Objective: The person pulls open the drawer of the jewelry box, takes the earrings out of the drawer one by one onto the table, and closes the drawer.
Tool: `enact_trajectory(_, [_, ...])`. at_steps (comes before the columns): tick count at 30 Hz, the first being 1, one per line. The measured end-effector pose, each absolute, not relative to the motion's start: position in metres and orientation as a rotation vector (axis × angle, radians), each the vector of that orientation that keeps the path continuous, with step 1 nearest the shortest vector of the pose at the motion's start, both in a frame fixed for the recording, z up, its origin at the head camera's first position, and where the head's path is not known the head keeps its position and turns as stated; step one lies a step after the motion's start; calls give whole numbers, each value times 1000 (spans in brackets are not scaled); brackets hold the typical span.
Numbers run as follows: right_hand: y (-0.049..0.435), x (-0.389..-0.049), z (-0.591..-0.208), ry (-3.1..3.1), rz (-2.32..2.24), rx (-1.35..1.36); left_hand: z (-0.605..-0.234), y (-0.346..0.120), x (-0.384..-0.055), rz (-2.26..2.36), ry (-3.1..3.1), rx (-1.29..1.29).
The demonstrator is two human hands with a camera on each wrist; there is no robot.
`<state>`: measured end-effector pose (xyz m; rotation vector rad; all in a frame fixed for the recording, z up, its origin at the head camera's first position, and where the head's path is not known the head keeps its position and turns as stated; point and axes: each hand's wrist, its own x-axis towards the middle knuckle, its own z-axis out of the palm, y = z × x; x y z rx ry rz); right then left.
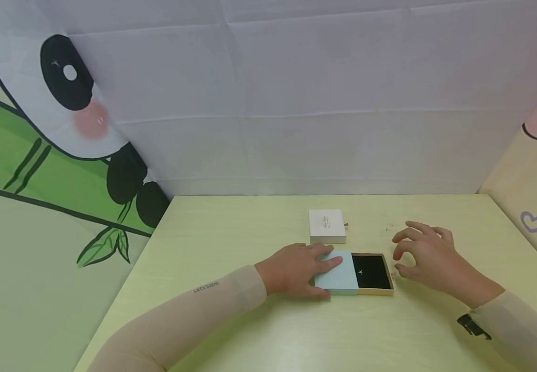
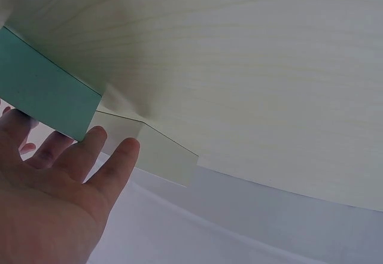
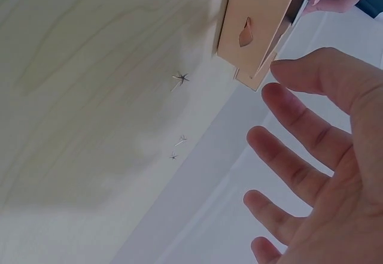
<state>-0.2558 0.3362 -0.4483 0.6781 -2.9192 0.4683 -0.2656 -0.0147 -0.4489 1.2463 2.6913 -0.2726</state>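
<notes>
Sleeves (image 1: 194,310), beige, on both forearms along the near side of the pale wooden table (image 1: 249,341); left one lettered. Left hand (image 1: 296,271): fingers spread and fairly straight, resting on the light blue cover (image 1: 338,279) of a small box, thumb along its near edge. Tray (image 1: 375,292) stands partly out of the cover toward the right, lined with a black pad (image 1: 375,276) bearing one small star (image 1: 360,272). Ribbon tab (image 3: 246,32) on the tray's right end. Right hand (image 1: 435,263): just right of the tray, thumb and fingers apart, loosely bent, holding nothing. Farther back, tiny star pieces (image 3: 181,78) lie on the table; exact form too small to tell. White box (image 1: 327,226), dark print on top, sits just beyond the blue cover. Farthest: creased white cloth (image 1: 315,77).
</notes>
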Motion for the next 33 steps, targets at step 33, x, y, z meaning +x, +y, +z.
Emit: enact_trajectory(33, [326,-252,-449,-2897,453,728,-449,-16,-265,-270,2693,1251])
